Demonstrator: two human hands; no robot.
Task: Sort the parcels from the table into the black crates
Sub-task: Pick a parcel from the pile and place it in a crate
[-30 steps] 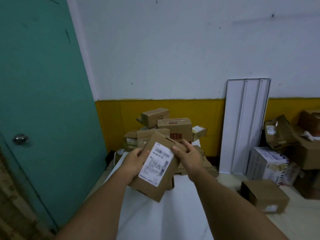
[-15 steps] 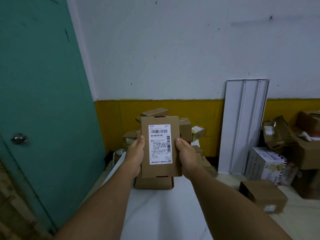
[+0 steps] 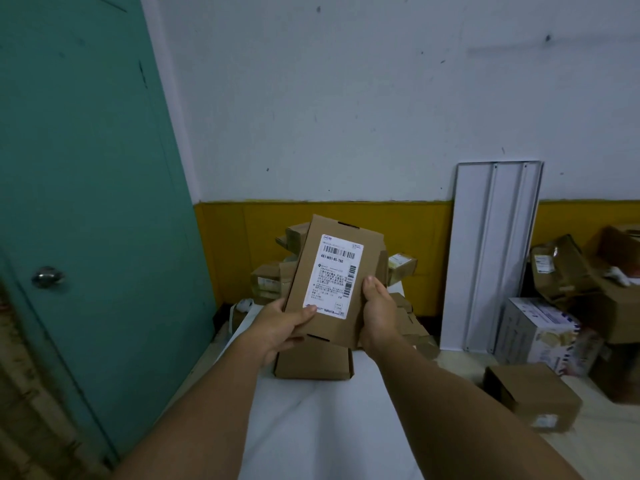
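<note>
You are gripping the flat parcel [image 3: 334, 282] above the table [image 3: 332, 427], left hand [image 3: 280, 327] and right hand [image 3: 379, 311] fingers clamped on its edges.

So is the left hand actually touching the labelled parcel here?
Touching. The head view shows the left hand gripping the labelled parcel at its lower left corner, thumb lying across the label's bottom edge; the right hand grips the opposite side.

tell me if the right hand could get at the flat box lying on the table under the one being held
Probably not yet. The right hand grips the labelled parcel, as does the left hand, and that parcel hangs just above the flat box.
</note>
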